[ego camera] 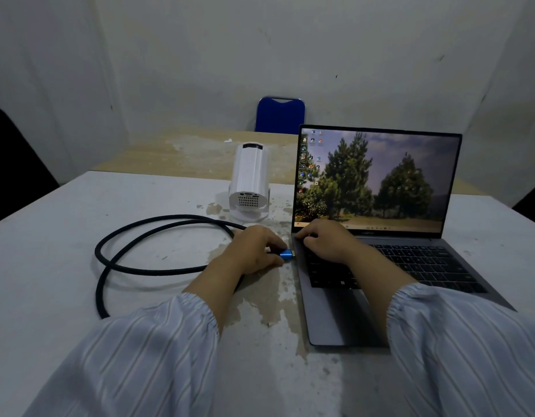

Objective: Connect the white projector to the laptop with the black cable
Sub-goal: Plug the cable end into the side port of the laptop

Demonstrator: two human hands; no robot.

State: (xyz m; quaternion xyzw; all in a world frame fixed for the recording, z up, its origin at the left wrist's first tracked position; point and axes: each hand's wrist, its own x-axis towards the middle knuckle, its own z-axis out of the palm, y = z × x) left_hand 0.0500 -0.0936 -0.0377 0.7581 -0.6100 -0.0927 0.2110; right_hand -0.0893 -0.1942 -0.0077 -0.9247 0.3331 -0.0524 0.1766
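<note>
The open grey laptop [335,320] lies at the right of the table, its screen lit with a picture of trees. My left hand [254,249] pinches the blue metal plug [285,254] of the black braided cable [134,236], and the plug's tip meets the laptop's left edge. My right hand [326,240] rests flat on the keyboard's upper left corner, pressing the laptop down. The cable loops over the table to the left and runs off under my left sleeve. The white projector [249,179] stands on its base behind my left hand, its vented rear with ports facing me. I see no cable in it.
The white table [64,212] has peeled, stained patches around the projector and along the laptop's left side. A blue chair [279,115] stands at the far side, against a pale wall. Dark shapes sit at the left and right edges.
</note>
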